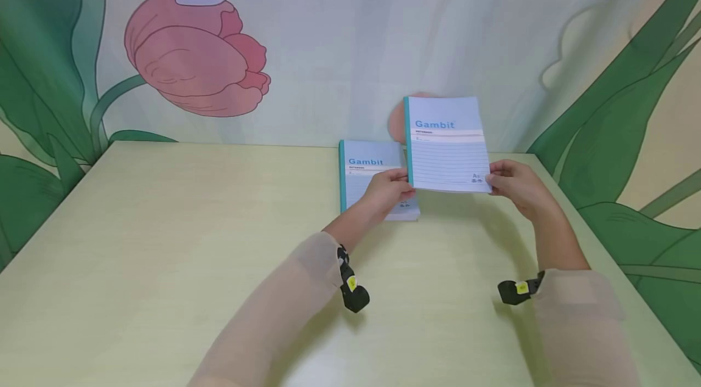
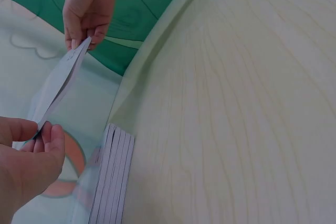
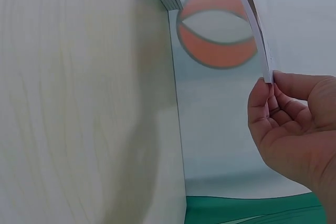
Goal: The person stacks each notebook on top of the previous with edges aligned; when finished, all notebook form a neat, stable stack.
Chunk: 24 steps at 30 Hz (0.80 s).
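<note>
A light blue and white notebook (image 1: pixel 446 149) with a teal spine and "Gambit" on its cover is held up above the table. My left hand (image 1: pixel 385 193) pinches its lower left corner, thumb on top in the left wrist view. At the lower right edge, my right hand (image 1: pixel 517 185) pinches it between thumb and fingers. In the right wrist view the raised notebook (image 3: pixel 256 30) appears edge-on. Below and to the left lies a stack of like notebooks (image 1: pixel 350 183), partly covered by my left hand. Several page edges of the stack (image 2: pixel 112 177) show in the left wrist view.
The pale wooden table (image 1: pixel 164 253) spreads to the left and in front of the stack. Behind it hangs a curtain (image 1: pixel 328 46) printed with a pink flower and green leaves. A black wrist camera (image 1: pixel 353 289) is strapped to my left wrist, another (image 1: pixel 517 291) to my right.
</note>
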Motion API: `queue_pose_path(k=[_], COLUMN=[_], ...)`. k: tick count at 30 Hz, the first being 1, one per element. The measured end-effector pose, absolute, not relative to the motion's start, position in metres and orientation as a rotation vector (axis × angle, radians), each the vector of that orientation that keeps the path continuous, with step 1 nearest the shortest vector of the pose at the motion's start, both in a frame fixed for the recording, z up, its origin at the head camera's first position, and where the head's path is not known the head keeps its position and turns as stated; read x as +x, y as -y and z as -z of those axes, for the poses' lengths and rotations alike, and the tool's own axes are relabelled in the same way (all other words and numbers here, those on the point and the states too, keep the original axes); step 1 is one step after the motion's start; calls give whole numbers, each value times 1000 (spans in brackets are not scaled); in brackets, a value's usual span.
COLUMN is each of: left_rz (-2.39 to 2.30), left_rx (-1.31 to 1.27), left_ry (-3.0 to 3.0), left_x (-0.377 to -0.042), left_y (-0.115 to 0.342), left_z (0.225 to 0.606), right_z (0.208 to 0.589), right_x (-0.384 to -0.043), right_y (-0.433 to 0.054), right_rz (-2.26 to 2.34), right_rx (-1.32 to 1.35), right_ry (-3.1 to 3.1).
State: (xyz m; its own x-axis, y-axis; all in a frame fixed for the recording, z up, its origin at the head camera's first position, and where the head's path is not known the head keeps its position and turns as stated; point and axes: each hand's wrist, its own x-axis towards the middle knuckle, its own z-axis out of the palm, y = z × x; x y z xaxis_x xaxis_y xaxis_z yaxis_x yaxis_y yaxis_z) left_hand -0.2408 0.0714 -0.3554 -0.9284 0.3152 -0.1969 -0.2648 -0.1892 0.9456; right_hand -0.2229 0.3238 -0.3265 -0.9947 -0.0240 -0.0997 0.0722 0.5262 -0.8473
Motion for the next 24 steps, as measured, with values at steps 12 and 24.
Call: queue_pose_path(k=[12,24], left_rz=[-2157,-2140], left_rx=[25,18], left_ry=[-1732,-1771], left_x=[-242,-237], left_y=[-58,-52], left_z=[357,355], right_z=[323,323], right_x=[-225,-226], right_y=[-309,-300], right_rz=[1488,1499], right_rx=[37,32], right_ry=[-2662,-2692])
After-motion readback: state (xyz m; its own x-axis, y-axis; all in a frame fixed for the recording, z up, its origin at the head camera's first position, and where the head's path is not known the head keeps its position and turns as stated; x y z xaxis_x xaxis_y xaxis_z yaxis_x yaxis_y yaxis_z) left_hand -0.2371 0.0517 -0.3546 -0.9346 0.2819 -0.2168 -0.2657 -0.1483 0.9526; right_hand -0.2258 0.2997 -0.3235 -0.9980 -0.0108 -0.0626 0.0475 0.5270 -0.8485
